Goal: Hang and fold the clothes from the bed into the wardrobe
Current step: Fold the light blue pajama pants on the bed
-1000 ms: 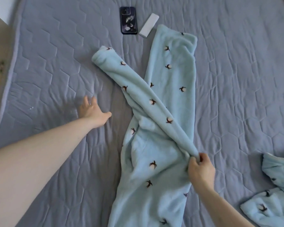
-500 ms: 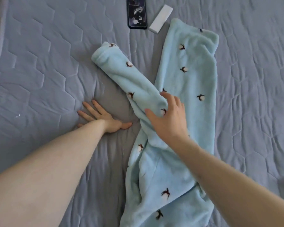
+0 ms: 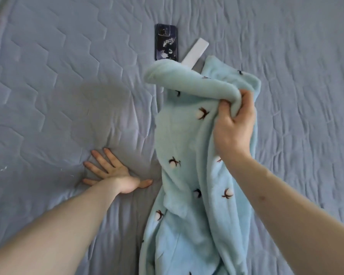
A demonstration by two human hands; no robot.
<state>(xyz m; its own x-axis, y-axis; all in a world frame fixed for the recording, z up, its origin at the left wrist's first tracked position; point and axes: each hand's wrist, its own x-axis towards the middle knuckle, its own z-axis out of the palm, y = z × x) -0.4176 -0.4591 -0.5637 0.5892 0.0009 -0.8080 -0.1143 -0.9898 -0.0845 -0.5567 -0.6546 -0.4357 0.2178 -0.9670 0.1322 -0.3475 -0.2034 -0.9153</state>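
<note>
Trousers (image 3: 189, 175): pale blue fleece with small dark-and-white flower motifs, lying lengthwise on the bed (image 3: 58, 86), waist end running out of the lower edge of view. Right hand (image 3: 233, 128) grips one leg partway along; fingers and thumb are curled into a bunched fold of the fleece, pinching it. From that grip the leg arches up and away to the left, its cuff end lifted clear of the bed and drooping. Below the grip, on the wrist side, the fabric hangs down and joins the flat body of the garment. The other leg lies flat behind the grip, partly hidden by the raised one; only its far edge and cuff corner show to the right of the hand. Left hand (image 3: 111, 173): palm down on the bed, fingers straight and spread, holding nothing, well left of the grip and just beside the trousers' left edge; thumb tip is near the fabric, contact cannot be told. Bed cover is grey-blue, quilted, wrinkled around the left palm. Beyond the grip, past the lifted cuff, a dark phone (image 3: 166, 42) lies flat on the bed. Just beside it lies a white bar (image 3: 196, 51), its near end hidden under the raised leg. Both forearms bare.
</note>
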